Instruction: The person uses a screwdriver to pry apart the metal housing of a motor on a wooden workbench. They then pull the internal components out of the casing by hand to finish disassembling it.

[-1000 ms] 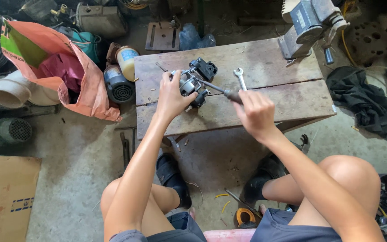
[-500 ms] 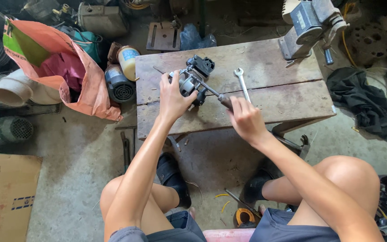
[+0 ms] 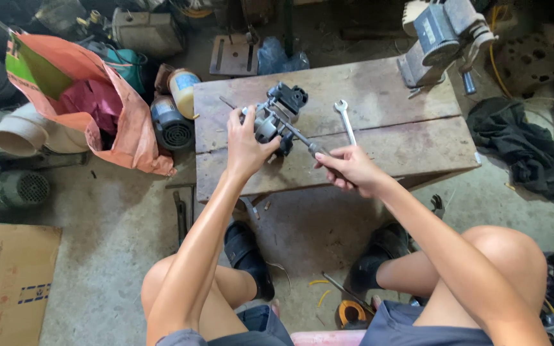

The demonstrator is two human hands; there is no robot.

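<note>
Seated at a low wooden bench, a person works a screwdriver into a small metal motor part.

To the left on the concrete floor, an orange sack gapes open, with dark red cloth bunched inside; a yellowish jar stands just beside a round grey motor at the bench's edge. The left hand is closed around the part, holding it on the bench top near the left end. The right hand is curled shut on the screwdriver's handle, its shaft slanting up to touch the part. A spanner lies loose on the boards between the hands and a grey vise at the far right corner. A cardboard box sits at lower left, its contents out of sight.
</note>
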